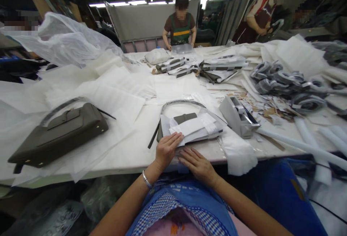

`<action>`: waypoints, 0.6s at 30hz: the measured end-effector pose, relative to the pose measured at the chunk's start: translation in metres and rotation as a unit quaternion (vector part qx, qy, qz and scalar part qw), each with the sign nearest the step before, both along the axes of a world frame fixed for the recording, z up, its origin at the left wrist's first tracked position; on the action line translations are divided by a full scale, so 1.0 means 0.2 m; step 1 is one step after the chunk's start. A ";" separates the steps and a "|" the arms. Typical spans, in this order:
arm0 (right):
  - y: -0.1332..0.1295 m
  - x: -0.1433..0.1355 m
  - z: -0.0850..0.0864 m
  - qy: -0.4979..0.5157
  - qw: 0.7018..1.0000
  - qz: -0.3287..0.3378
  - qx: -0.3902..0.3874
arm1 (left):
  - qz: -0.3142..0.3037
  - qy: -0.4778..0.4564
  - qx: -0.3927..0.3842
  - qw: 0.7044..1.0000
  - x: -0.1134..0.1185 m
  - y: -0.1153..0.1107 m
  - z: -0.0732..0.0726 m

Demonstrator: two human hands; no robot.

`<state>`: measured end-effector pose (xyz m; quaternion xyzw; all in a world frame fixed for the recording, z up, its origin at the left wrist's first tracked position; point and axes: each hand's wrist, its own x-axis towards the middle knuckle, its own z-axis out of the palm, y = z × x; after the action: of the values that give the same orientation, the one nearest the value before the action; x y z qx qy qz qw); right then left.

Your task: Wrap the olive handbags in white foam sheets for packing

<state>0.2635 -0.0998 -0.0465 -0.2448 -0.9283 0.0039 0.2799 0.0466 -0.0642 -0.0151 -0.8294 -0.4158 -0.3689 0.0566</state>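
An olive handbag, partly covered by white foam sheet, lies in front of me near the table's edge. Its wrapped handle arches away from me. My left hand rests on the near left corner of the white sheet, fingers stretched out. Just below the bag, my right hand lies at the table edge with its fingers extended; whether it touches the bag's underside is unclear. A second olive handbag, unwrapped apart from its covered handle, lies on its side at the left.
A grey tape dispenser stands right of the bag. Foam sheets cover the left of the table; wrapped bags and bundled straps lie farther back. A co-worker stands across the table. A blue bin sits lower right.
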 end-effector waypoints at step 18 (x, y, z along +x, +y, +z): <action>-0.21 -0.07 0.07 0.203 0.967 0.009 -0.156 | 0.033 0.016 0.014 0.999 0.02 0.01 -0.01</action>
<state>0.2495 -0.1412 -0.0335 -0.2716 -0.8418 0.2010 0.4209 0.0503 -0.0615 -0.0162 -0.8200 -0.4371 -0.3591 0.0872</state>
